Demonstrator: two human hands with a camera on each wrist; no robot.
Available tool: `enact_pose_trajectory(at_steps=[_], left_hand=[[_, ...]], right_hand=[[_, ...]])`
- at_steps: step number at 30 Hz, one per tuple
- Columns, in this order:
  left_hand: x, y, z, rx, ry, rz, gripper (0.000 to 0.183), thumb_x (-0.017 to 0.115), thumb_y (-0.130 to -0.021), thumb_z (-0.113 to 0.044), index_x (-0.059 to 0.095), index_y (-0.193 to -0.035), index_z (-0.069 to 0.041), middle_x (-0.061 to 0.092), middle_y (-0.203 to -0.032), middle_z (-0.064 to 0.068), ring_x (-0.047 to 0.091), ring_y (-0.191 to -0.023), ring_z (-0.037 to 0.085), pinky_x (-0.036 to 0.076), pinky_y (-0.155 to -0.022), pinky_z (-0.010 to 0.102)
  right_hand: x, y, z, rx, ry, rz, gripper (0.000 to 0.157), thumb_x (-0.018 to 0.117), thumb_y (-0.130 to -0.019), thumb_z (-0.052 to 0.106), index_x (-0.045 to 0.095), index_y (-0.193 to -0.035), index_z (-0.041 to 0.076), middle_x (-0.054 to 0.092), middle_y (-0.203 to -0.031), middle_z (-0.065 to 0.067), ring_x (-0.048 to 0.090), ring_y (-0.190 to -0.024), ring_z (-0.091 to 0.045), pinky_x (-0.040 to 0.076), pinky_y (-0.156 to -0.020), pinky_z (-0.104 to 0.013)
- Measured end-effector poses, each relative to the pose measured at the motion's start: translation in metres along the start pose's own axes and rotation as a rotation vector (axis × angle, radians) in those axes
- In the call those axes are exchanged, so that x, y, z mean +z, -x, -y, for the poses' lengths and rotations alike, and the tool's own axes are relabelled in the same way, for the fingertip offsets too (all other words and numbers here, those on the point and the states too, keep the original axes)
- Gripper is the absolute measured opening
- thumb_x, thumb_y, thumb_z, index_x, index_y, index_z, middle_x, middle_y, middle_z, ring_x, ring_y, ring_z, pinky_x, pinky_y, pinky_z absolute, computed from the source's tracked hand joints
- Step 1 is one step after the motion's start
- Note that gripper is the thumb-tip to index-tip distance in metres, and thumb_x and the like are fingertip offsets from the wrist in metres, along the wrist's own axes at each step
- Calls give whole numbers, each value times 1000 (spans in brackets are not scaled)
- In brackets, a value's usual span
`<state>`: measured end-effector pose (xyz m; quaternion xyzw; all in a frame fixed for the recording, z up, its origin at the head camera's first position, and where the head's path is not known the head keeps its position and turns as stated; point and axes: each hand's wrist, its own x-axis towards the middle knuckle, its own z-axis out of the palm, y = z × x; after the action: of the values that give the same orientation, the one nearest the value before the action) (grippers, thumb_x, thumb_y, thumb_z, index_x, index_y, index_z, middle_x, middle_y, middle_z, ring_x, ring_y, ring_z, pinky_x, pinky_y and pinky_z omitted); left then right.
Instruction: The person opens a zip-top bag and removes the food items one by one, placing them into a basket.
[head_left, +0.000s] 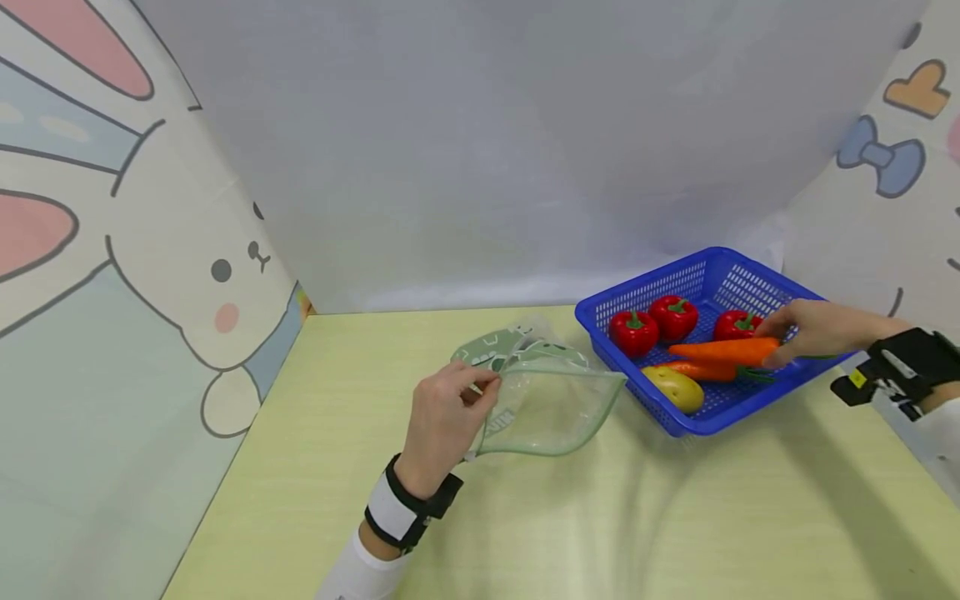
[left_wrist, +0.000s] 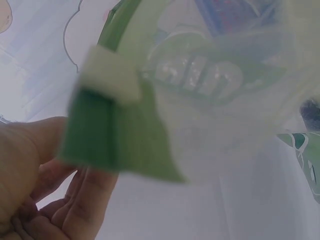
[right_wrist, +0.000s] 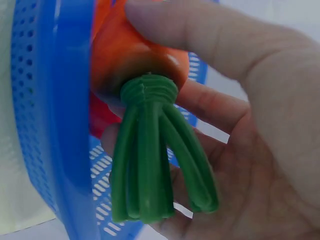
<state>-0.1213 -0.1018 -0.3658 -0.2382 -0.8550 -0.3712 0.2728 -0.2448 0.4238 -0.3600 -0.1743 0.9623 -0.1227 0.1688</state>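
Note:
My left hand [head_left: 448, 417] pinches the rim of a clear plastic bag [head_left: 555, 412] with green trim and a green print. Its mouth stands partly open, facing the near side of the table. Over the blue basket [head_left: 628, 377], my right hand [head_left: 821, 327] grips a toy carrot [head_left: 723, 351] by its thick end. In the right wrist view, the carrot's green stalks [right_wrist: 147, 150] point out beside the palm. Below it in the basket lies a second carrot [head_left: 701, 370]. Beside that are a yellow potato-like piece [head_left: 675, 389] and red peppers [head_left: 633, 333].
The basket stands at the right of a pale yellow-green table [head_left: 315, 467], close to the bag's right corner. A grey-white backdrop [head_left: 480, 167] rises behind the table. A rabbit-printed panel [head_left: 165, 275] flanks the left side, and another cartoon panel [head_left: 862, 225] the right.

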Motion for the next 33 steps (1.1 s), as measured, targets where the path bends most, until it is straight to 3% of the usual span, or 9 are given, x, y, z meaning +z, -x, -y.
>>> enact_pose_trajectory(at_steps=[7, 15, 19, 22, 26, 29, 33], left_hand=[[1, 0, -1, -4, 3, 7, 6, 81, -88, -1, 83, -93, -4, 75, -81, 6, 73, -64, 14, 58, -59, 18], [2, 1, -1, -1, 0, 8, 6, 81, -88, 0, 83, -92, -4, 75, -81, 7, 73, -65, 14, 59, -60, 18], [2, 1, -1, 10, -1, 2, 6, 81, -88, 1, 82, -92, -4, 75, -81, 7, 73, -65, 13, 58, -60, 17], [3, 1, -1, 21, 2, -7, 6, 80, -88, 1, 82, -91, -4, 75, -80, 6, 73, -64, 13, 59, -60, 17], [3, 1, -2, 31, 9, -22, 6, 81, -88, 0, 82, -91, -4, 75, -80, 6, 73, -64, 13, 59, -60, 16], [3, 1, -2, 37, 15, -29, 5, 81, -87, 0, 82, -92, -3, 75, -80, 6, 73, -64, 13, 58, -60, 16], [3, 1, -3, 42, 25, -34, 5, 81, -87, 0, 82, -92, -2, 75, -80, 6, 72, -63, 13, 58, -60, 15]], right_hand=[[4, -7, -3, 18, 10, 5, 48, 85, -88, 28, 72, -120, -5, 76, -105, -5, 64, -92, -18, 55, -77, -30], [3, -4, 2, 28, -3, -87, 48, 85, -89, 28, 72, -120, -6, 77, -106, -12, 69, -97, -27, 62, -81, -47], [1, 3, 12, 24, 39, -165, 48, 82, -92, 27, 71, -122, -8, 76, -111, -22, 72, -96, -33, 62, -79, -51], [-4, 13, 38, 6, 95, -238, 43, 80, -94, 23, 70, -123, -8, 75, -114, -26, 72, -96, -37, 63, -79, -52], [-7, 25, 89, -43, 148, -345, 35, 81, -93, 20, 74, -119, -1, 76, -105, -15, 71, -90, -29, 62, -73, -42], [-1, 35, 127, -130, 165, -435, 29, 85, -89, 17, 77, -113, 4, 76, -99, -6, 65, -81, -15, 56, -64, -27], [12, 48, 172, -293, 169, -541, 27, 90, -83, 16, 79, -107, 12, 74, -94, 4, 57, -72, -2, 48, -57, -18]])
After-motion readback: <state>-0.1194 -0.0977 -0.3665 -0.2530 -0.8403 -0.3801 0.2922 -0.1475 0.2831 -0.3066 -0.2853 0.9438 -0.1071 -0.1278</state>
